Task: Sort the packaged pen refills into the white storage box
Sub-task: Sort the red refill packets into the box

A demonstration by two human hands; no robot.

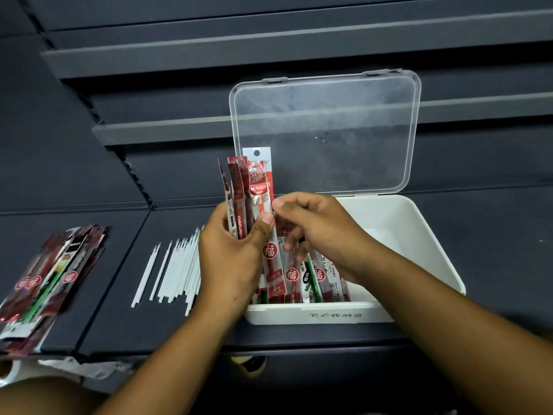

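Storage box: your white plastic box (419, 241) sits on the dark matte worktop (493, 235). It is rectangular with rounded corners, and its clear hinged lid (326, 136) stands open behind.
Packets in box: glossy red-and-white refill sleeves (317, 280) lie packed in the near left part.
Left hand (230, 259): you grip a fanned bunch of packets (238, 199), slim and shiny, upright above the box's left edge, with your thumb pressed across the front.
Right hand (317, 235): curled over the box, thumb and forefinger pinching the edge of the tallest packet (258, 166) in that bunch.
Loose refills: thin white tubes (176, 271) lie in a row left of the box.
Spare pile: more glossy packs (51, 277) are heaped far left.
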